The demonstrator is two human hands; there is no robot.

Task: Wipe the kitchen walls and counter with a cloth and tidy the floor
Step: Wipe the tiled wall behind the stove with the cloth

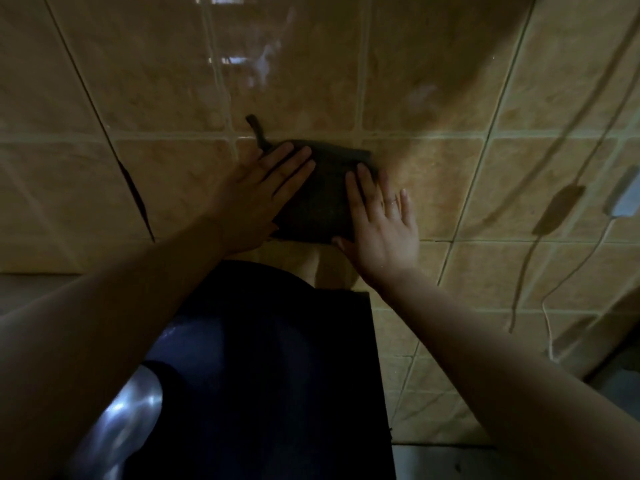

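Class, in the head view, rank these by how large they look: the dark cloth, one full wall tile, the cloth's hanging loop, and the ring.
1. Wall tile, largest.
2. Dark cloth, pressed flat to the wall under the left hand and right hand, so partly hidden.
3. Hanging loop.
4. Ring, smallest.

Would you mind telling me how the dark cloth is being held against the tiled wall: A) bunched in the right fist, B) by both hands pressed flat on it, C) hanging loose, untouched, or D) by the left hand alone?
B: the left hand and the right hand both lie with straight fingers on the dark cloth, pressing it flat against the tiled wall.
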